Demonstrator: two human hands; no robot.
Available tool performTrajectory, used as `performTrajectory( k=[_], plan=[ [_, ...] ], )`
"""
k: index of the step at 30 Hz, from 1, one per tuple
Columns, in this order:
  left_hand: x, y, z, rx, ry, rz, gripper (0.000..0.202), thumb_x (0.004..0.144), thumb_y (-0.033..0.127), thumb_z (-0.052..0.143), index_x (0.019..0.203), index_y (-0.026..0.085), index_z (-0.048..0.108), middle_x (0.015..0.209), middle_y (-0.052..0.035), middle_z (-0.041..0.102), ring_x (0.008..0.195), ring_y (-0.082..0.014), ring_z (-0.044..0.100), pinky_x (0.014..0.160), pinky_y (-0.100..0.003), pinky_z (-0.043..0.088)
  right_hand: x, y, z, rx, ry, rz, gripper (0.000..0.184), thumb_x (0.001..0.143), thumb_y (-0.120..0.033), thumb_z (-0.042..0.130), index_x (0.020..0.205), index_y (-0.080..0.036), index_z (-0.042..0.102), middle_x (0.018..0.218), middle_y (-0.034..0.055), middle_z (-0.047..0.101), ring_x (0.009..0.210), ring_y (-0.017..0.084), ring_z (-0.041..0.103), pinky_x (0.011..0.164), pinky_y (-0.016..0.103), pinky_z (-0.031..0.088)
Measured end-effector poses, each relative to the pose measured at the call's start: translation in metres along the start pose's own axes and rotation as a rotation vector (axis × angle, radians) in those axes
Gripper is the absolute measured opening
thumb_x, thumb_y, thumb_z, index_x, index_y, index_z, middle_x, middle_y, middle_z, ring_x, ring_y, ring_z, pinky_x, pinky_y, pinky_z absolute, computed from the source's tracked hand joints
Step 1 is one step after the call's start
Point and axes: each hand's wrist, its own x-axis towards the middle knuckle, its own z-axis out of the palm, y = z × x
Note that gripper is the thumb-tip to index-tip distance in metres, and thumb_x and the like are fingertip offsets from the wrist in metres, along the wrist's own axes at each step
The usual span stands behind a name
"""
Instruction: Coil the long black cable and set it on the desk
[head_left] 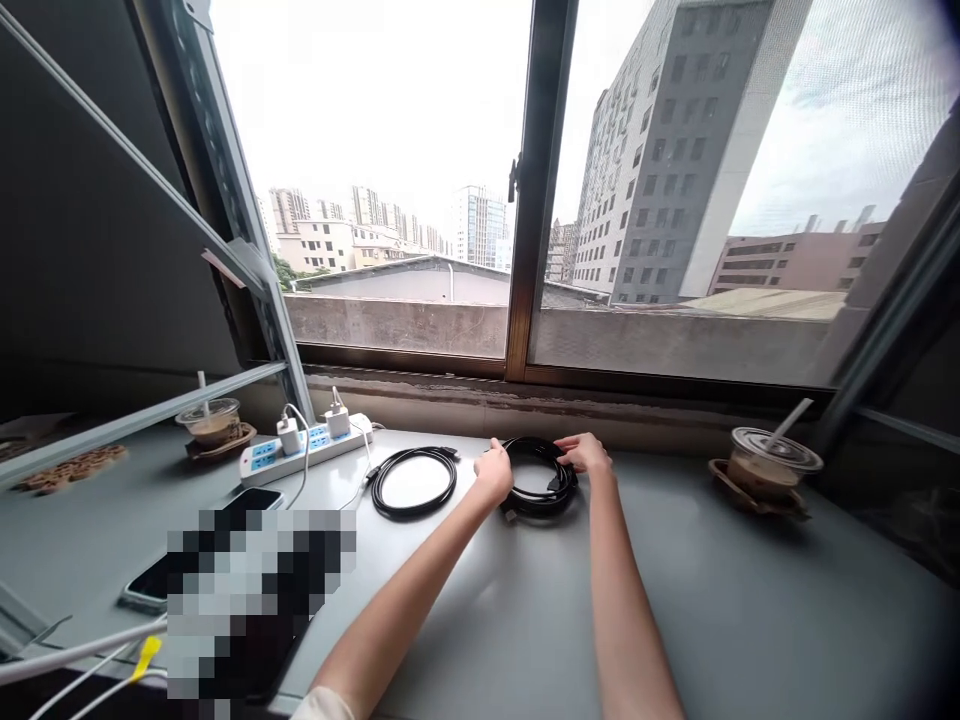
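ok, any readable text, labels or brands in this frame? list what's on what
None legible.
Power strip: blue panels, any markings too small to read.
Iced drink cups: no readable label.
Phone: partly pixelated.
Coiled black cable under both hands: no print visible.

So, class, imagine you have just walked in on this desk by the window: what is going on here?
A person has both hands on a coiled black cable lying on the grey desk. The left hand grips the coil's left side and the right hand rests on its top right edge. A second black cable coil lies untouched just to the left. Further left are a white power strip with chargers plugged in and a phone. An iced drink stands at the right.
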Motion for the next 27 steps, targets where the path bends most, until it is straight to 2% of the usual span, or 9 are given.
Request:
performTrajectory(
  k=[6,10,16,22,27],
  plan=[
    [0.005,-0.006,0.012,-0.002,0.036,-0.005,0.038,0.088,0.03,0.053,0.121,0.013,0.048,0.111,-0.0102,0.056,0.097,-0.0202,0.057,0.084,-0.041,0.049,0.003,-0.003,0.011,-0.094,0.083,0.049,0.024,0.089,-0.031,0.053,0.108,-0.018,0.058,0.113,0.0076,0.056,0.1,0.017,0.055,0.088,0.038,0.047],
    [0.005,-0.01,0.023,-0.026,0.091,-0.005,0.038,0.088,0.031,0.053,0.121,0.013,0.048,0.11,-0.0099,0.056,0.097,-0.02,0.057,0.084,-0.041,0.049,-0.002,-0.002,0.013,-0.134,0.108,0.027,0.025,0.088,-0.031,0.054,0.109,-0.018,0.058,0.115,0.0077,0.056,0.103,0.018,0.054,0.09,0.039,0.045],
    [-0.001,-0.019,0.03,-0.141,0.194,-0.003,0.038,0.092,0.036,0.044,0.122,0.013,0.047,0.102,-0.0085,0.059,0.09,-0.0185,0.059,0.082,-0.041,0.049,-0.012,0.008,0.019,-0.175,0.134,-0.066,0.027,0.087,-0.031,0.055,0.11,-0.017,0.057,0.115,0.0076,0.055,0.104,0.019,0.054,0.091,0.041,0.044],
    [-0.008,-0.039,0.034,-0.303,0.29,0.066,0.041,0.094,0.042,0.035,0.121,0.015,0.049,0.099,-0.0078,0.062,0.09,-0.018,0.06,0.083,-0.04,0.048,-0.017,0.018,0.026,-0.174,0.192,-0.184,0.029,0.088,-0.032,0.054,0.113,-0.018,0.056,0.115,0.0078,0.055,0.104,0.02,0.053,0.091,0.042,0.043],
    [-0.014,-0.056,0.038,-0.392,0.418,-0.008,0.032,0.094,0.032,0.034,0.11,0.012,0.053,0.086,-0.0085,0.065,0.08,-0.0185,0.063,0.072,-0.031,0.046,-0.024,0.037,0.021,-0.107,0.288,-0.3,0.037,0.09,-0.042,0.047,0.116,-0.017,0.054,0.112,0.0077,0.057,0.098,0.018,0.055,0.084,0.038,0.046]
  ],
)
